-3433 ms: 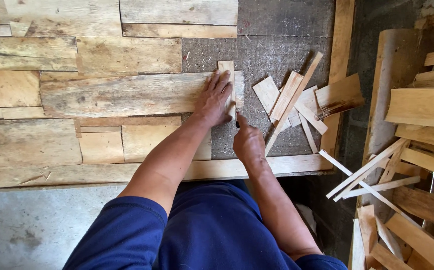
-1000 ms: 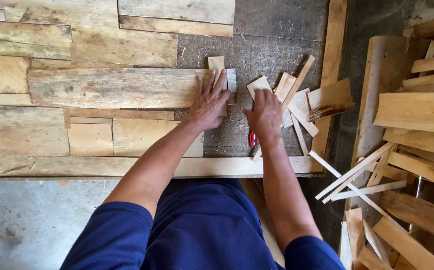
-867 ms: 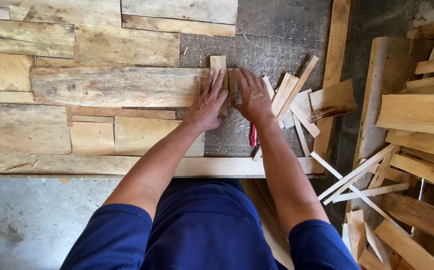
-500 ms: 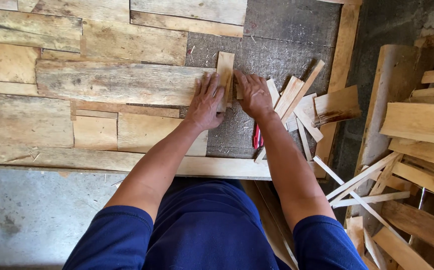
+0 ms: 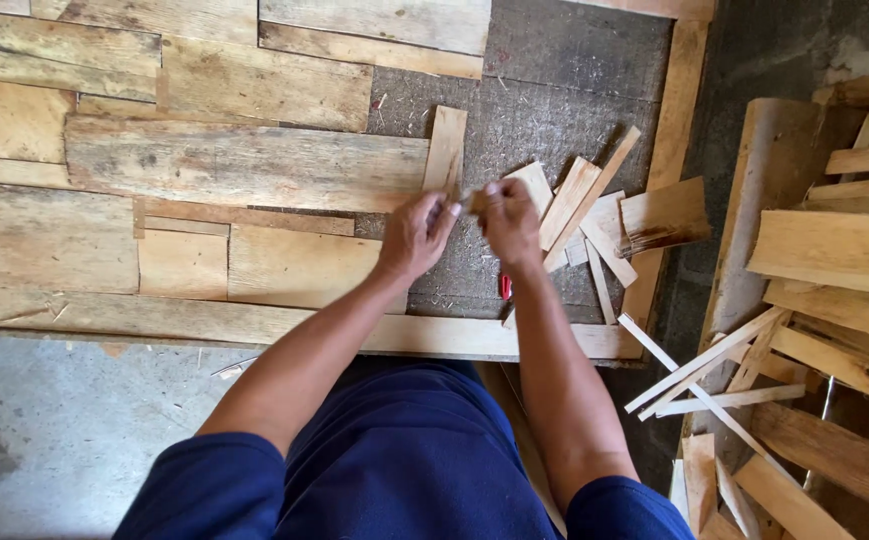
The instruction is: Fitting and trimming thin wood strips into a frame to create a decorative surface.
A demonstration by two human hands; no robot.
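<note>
Above the dark fibre backing board (image 5: 554,90), the left hand (image 5: 414,238) and right hand (image 5: 509,222) meet, fingers curled and pinching one small wood sliver (image 5: 470,200), mostly hidden between the fingertips. One upright wood strip (image 5: 446,148) stands just behind. A red tool (image 5: 505,287) is half hidden by the right wrist.

This is a woodworking place, a rough workshop. At the upper left and middle of the frame, old planks (image 5: 244,165) lie side by side on a dark board (image 5: 554,110) with a wooden frame (image 5: 669,150). At the right edge there is a pile of offcuts (image 5: 834,260) and thin strips (image 5: 699,375). The floor (image 5: 54,430) at the lower left is bare grey concrete with small chips.
</note>
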